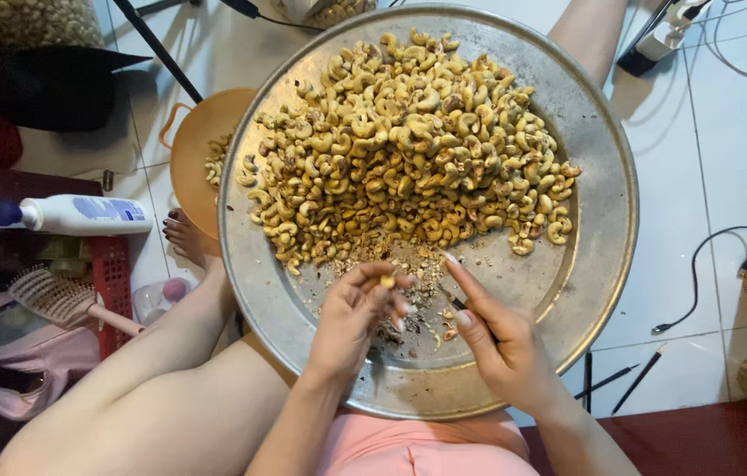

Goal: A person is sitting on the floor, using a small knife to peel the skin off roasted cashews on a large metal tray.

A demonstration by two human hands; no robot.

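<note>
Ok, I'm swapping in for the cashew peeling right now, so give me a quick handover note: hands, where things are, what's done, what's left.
Left hand: pinching one cashew in its fingertips above the tray.
Right hand: holding a thin dark tool, tip pointing at that nut.
Round metal tray rests on the lap; big pile of cashews with skins on fills its far half.
Done: skin scraps lie near the hands.
Left: nearly the whole pile.
Orange bowl holding some nuts sits partly under the tray's left edge.

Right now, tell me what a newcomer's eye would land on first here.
The heap of cashew nuts filling the far half of a big round metal tray. At its near edge, the left hand pinches one nut beside the right hand, above scattered husk bits.
</note>
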